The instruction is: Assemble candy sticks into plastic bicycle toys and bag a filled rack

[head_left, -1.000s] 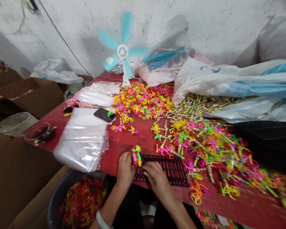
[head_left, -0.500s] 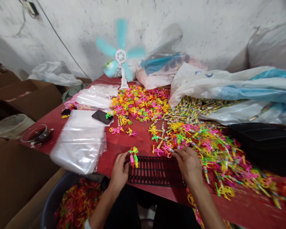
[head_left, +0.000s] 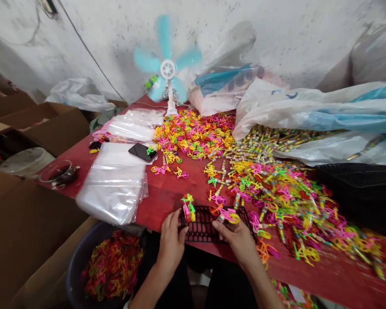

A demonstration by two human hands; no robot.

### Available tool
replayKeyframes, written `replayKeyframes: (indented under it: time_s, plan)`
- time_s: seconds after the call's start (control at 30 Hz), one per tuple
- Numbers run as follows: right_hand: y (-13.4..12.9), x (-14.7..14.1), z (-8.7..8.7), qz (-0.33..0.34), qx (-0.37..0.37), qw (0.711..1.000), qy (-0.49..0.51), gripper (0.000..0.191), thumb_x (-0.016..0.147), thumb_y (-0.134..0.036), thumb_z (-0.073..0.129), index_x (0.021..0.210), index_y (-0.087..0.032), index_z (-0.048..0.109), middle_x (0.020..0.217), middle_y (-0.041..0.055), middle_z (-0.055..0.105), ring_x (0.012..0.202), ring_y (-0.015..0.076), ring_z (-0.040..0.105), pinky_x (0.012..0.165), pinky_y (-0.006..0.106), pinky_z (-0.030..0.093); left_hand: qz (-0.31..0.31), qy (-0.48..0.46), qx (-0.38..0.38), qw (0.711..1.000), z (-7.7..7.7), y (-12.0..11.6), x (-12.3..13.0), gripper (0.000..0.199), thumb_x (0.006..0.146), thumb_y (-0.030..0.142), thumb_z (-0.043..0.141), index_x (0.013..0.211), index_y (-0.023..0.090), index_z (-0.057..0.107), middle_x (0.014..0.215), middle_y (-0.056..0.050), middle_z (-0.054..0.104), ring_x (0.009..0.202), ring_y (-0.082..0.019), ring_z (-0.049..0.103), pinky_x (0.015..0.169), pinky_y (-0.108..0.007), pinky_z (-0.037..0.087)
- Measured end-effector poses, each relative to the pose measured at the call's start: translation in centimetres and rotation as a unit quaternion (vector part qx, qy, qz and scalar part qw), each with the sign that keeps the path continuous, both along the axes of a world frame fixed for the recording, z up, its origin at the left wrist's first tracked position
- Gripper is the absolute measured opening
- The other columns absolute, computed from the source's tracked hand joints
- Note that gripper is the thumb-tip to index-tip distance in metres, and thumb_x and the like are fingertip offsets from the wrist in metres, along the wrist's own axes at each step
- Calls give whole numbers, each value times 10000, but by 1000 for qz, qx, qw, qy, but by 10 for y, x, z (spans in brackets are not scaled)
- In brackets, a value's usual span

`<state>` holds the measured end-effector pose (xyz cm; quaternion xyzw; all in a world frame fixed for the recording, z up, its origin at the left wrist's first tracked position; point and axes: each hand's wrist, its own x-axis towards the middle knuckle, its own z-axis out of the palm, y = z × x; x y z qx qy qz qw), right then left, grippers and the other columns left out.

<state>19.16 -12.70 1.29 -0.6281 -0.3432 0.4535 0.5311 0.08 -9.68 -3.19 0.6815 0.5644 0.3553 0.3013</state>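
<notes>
A pink-and-yellow toy bicycle (head_left: 229, 214) is pinched in the right hand (head_left: 239, 240) over the right half of the black slotted rack (head_left: 203, 236); the left hand (head_left: 173, 235) lies at the rack's left end, gripping or not I can't tell. A few upright bicycles (head_left: 187, 211) stand there; early going, I'd judge, with a mixed heap (head_left: 286, 193) waiting right of the rack

Passage between bags (head_left: 114, 184) and toy heap (head_left: 284, 197)

A white wall (head_left: 116, 34), speckled with dark marks, rises behind a red table (head_left: 162, 191). At the table's far side stands 1 white fan (head_left: 167, 68) with 5 turquoise blades. Brown cardboard boxes (head_left: 62, 133) crowd the left.
</notes>
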Motion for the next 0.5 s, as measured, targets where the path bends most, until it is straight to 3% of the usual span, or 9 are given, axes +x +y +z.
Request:
replayKeyframes:
  time_s: [0.1,0.17,0.27,0.4,0.5]
  plan:
    - [-17,-21,-10,8,32,999,25,339,701,-477,742,808,-198,581,554,-46,556,496,136,547,499,258,479,-13,-25,-23,999,10,-2,-5,417,837,156,517,1249,216,528,1159,-100,589,946,-197,627,870,-385,526]
    - [-27,-37,-18,13,56,998,27,296,755,-451,704,886,-197,628,668,-3,626,543,151,599,521,273,519,-28,-44,-34,998,15,-2,-10,356,862,156,467,1200,214,561,1123,-89,607,902,-174,641,839,-347,535]
    - [-35,-58,-27,23,108,993,-30,197,798,-382,675,889,-208,694,890,67,673,681,179,659,575,284,565,-60,-73,-46,994,19,-1,-14,311,867,148,436,1115,208,613,1075,-78,642,944,-178,641,850,-335,530]
    - [-31,-72,-28,79,166,979,-90,158,845,-281,623,956,-244,729,930,77,685,809,195,669,634,265,576,-93,-106,-71,987,25,0,-18,296,831,116,459,1019,205,670,1022,-70,661,982,-189,628,898,-346,512]
    - [-27,-71,-25,127,161,976,-72,174,865,-290,597,980,-256,724,968,73,680,785,179,670,588,235,567,-123,-139,-105,977,40,-2,-26,292,847,161,494,1070,221,672,1040,-67,645,1033,-195,607,935,-347,488]
